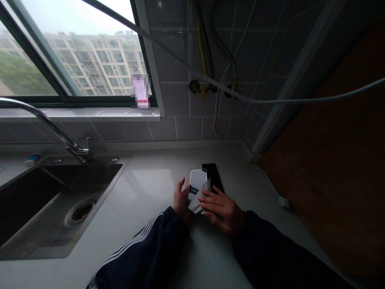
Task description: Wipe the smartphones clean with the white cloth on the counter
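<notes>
My left hand (181,200) is closed around the left edge of a smartphone (197,177), its thumb raised alongside. The phone's glossy screen faces up and reflects the window light. A pale grey cloth (196,204) covers the lower part of the screen. Over the cloth lies my right hand (225,210), its fingers pressing it against the phone. Just behind the phone, a flat black rectangular object (214,173) rests on the counter, partly hidden by my right hand and the cloth.
A steel sink (51,224) with a chrome faucet (57,128) is set into the white counter (144,241) on the left. One white cable (270,101) hangs across the view; another ends in a plug (283,202) at right. A blurred pink item (141,90) stands on the windowsill.
</notes>
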The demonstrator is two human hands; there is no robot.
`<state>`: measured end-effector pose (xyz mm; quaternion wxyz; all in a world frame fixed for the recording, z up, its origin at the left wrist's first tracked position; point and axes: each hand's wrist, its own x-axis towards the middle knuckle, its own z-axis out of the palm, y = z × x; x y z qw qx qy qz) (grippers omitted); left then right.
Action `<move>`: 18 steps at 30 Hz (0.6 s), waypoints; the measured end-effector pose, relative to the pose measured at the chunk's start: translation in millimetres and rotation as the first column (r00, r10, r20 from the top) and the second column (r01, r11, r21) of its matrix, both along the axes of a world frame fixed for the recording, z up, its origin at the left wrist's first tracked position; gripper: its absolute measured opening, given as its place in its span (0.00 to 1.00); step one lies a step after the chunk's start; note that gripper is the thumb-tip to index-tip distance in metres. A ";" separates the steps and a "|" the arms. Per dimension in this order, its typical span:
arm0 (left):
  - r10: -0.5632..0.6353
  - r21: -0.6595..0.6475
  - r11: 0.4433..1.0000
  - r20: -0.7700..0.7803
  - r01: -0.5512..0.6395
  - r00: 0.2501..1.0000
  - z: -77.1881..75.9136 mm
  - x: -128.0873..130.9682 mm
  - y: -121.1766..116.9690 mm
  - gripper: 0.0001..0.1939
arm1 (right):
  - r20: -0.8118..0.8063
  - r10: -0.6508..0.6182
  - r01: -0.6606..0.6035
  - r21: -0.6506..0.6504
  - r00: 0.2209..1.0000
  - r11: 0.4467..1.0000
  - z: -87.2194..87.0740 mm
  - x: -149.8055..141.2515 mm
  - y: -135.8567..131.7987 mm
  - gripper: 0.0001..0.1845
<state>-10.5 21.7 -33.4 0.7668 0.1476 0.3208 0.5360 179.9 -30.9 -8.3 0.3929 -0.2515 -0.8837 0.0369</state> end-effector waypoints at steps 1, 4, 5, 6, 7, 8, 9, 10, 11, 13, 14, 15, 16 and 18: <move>0.025 -0.024 0.999 0.011 -0.025 1.000 5.6 1.5 -1.5 0.29 | 0.021 -0.020 0.020 0.002 1.000 1.000 -1.4 0.3 1.4 0.17; -0.096 -0.018 0.995 0.113 0.099 0.989 24.0 4.8 -7.9 0.29 | 0.112 -0.087 0.088 -0.003 0.990 0.996 -6.0 2.0 6.3 0.20; -0.154 0.002 0.988 0.148 0.155 0.977 28.9 5.4 -10.2 0.30 | 0.147 -0.110 0.113 -0.011 0.983 0.994 -6.9 2.6 7.6 0.22; -0.200 0.033 0.980 0.171 0.197 0.965 32.6 6.0 -12.3 0.32 | 0.179 -0.134 0.140 -0.022 0.975 0.990 -7.3 3.1 8.7 0.24; -0.226 0.059 0.974 0.183 0.219 0.957 35.0 6.8 -14.1 0.33 | 0.208 -0.157 0.167 -0.034 0.965 0.985 -7.1 3.5 9.3 0.26; -0.237 0.080 0.971 0.184 0.226 0.954 36.3 8.0 -15.4 0.33 | 0.232 -0.177 0.192 -0.046 0.956 0.980 -6.4 3.9 9.8 0.28; -0.230 0.093 0.972 0.171 0.217 0.958 36.7 9.6 -16.4 0.31 | 0.252 -0.191 0.211 -0.057 0.949 0.976 -5.4 4.2 10.0 0.30; -0.212 0.099 0.975 0.151 0.198 0.966 36.5 11.6 -17.2 0.29 | 0.267 -0.201 0.227 -0.068 0.943 0.972 -4.3 4.5 10.1 0.32; -0.191 0.100 0.979 0.128 0.179 0.973 35.9 13.9 -17.7 0.25 | 0.277 -0.209 0.239 -0.080 0.938 0.968 -3.4 4.8 10.2 0.34; -0.158 0.103 0.984 0.094 0.148 0.983 34.8 18.5 -18.6 0.18 | 0.287 -0.220 0.258 -0.100 0.932 0.961 -2.7 5.2 10.7 0.36; -0.154 0.107 0.984 0.088 0.144 0.984 34.4 20.2 -19.0 0.15 | 0.281 -0.228 0.266 -0.106 0.932 0.958 -3.0 5.4 11.1 0.36; -0.157 0.114 0.983 0.090 0.147 0.983 34.1 21.4 -19.4 0.15 | 0.268 -0.238 0.275 -0.112 0.934 0.955 -3.7 5.5 11.6 0.36; -0.165 0.125 0.980 0.096 0.153 0.982 33.8 21.9 -19.7 0.15 | 0.248 -0.251 0.286 -0.116 0.936 0.951 -4.6 5.7 12.2 0.36; -0.193 0.158 0.972 0.105 0.175 0.976 32.8 21.2 -20.0 0.19 | 0.207 -0.269 0.299 -0.129 0.941 0.946 -5.8 6.5 13.1 0.35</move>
